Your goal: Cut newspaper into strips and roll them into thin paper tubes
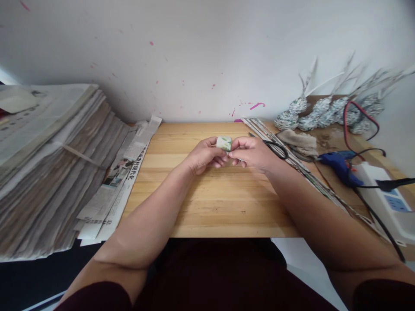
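Observation:
Over the middle of the table, my left hand (pixel 207 154) has its fingers closed on a small white paper piece with green print (pixel 223 143), which looks curved or rolled. My right hand (pixel 249 152) pinches at the lower right edge of the same piece. The fingertips nearly meet below it, and they hide its underside. Black scissor-like handles (pixel 277 149) show just beyond my right hand, partly covered by it. Several thin rolled paper sticks (pixel 292 162) lie beside my right forearm.
A tall newspaper stack (pixel 81 142) stands left, with loose newspaper strips (pixel 129 172) beside it. At right are a blue glue gun (pixel 340 166), a white power strip (pixel 387 194), cables, a grey cloth (pixel 298 143) and several woven paper pieces (pixel 292 113) against the wall (pixel 194 56).

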The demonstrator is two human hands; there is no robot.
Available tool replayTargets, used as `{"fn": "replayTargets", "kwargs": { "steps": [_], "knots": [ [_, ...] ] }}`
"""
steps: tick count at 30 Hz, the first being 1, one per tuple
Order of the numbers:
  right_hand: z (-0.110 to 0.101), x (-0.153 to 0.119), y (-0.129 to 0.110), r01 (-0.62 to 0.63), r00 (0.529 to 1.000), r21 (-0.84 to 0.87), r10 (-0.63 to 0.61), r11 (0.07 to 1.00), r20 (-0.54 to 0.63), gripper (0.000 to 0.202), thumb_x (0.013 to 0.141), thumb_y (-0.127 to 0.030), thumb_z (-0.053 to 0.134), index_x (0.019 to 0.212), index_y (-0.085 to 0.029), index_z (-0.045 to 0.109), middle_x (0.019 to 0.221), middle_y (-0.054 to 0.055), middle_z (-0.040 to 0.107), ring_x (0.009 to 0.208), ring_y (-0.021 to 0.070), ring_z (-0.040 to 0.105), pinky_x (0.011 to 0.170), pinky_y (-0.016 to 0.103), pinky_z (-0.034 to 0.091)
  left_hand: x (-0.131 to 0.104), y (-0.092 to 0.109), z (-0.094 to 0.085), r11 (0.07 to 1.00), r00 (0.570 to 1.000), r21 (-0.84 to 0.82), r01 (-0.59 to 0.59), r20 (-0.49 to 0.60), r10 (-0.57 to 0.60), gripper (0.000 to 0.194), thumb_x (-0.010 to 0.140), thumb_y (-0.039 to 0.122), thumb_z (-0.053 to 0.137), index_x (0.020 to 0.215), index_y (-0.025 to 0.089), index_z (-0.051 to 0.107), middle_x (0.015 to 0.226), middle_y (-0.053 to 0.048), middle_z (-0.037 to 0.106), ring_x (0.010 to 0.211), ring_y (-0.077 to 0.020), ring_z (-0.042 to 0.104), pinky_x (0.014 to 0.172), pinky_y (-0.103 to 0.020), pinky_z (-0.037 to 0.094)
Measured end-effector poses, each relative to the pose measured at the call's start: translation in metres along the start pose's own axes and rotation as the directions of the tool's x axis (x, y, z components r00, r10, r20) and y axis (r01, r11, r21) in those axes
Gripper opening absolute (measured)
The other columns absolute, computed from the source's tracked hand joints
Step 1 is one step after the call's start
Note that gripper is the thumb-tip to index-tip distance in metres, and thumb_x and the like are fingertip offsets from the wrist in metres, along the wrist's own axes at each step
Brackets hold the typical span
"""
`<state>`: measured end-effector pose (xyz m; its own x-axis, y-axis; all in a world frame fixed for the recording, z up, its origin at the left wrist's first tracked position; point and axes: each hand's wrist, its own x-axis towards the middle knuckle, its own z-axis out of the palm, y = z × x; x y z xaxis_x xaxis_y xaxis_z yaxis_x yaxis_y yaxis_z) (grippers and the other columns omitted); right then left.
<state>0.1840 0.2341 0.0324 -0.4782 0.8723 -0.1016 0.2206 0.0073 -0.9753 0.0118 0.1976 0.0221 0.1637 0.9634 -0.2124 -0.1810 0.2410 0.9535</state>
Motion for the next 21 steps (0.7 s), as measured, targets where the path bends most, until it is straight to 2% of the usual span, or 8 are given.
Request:
{"fn": "replayTargets", "kwargs": {
  "steps": [6,11,15,21],
  "knots": [
    [-0.0018,-0.0009,0.0008,0.045,0.998,-0.031,-0.044,0.998,0.042,0.008,0.069,-0.014,0.07,0.071,-0.018,0.063,0.064,0.001,0.066,0.057,0.012,0.063,0.04,0.017,0.04,0.0042,0.0,0.0048,0.998,0.997,-0.048,0.031,-0.071,-0.034,0.021,0.06,0.004,0.06,0.079,0.014,0.061,0.056,-0.004,0.066,0.044,-0.013,0.06,0.042,-0.02,0.044],
    [0.0003,-0.0027,0.0015,0.143,0.99,-0.12,-0.139,0.982,0.04,0.009,0.068,-0.016,0.07,0.074,-0.017,0.063,0.064,0.0,0.065,0.056,0.0109,0.058,0.046,0.02,0.042,0.0053,0.0016,0.0065,0.998,0.992,-0.047,0.047,-0.117,-0.052,0.016,0.058,0.003,0.057,0.07,0.013,0.059,0.053,-0.005,0.064,0.039,-0.0119,0.055,0.039,-0.02,0.039],
    [0.0046,-0.0052,0.0022,0.281,0.958,-0.267,-0.286,0.922,0.022,0.004,0.071,-0.015,0.067,0.073,-0.018,0.064,0.069,0.0,0.067,0.064,0.0121,0.062,0.06,0.024,0.048,0.0046,0.0025,0.0061,0.999,0.987,-0.001,0.053,-0.15,-0.053,0.014,0.056,0.003,0.054,0.063,0.014,0.057,0.045,-0.004,0.059,0.032,-0.0102,0.047,0.033,-0.02,0.027],
    [0.005,-0.006,0.0058,0.334,0.928,-0.437,-0.372,0.835,-0.002,0.006,0.079,-0.018,0.065,0.073,-0.019,0.068,0.072,0.001,0.07,0.066,0.0147,0.064,0.063,0.026,0.048,0.0044,0.0036,0.0058,0.998,0.985,-0.001,0.062,-0.164,-0.062,0.016,0.057,0.003,0.053,0.066,0.015,0.058,0.045,-0.003,0.059,0.032,-0.0095,0.046,0.034,-0.02,0.023]
  ]
}}
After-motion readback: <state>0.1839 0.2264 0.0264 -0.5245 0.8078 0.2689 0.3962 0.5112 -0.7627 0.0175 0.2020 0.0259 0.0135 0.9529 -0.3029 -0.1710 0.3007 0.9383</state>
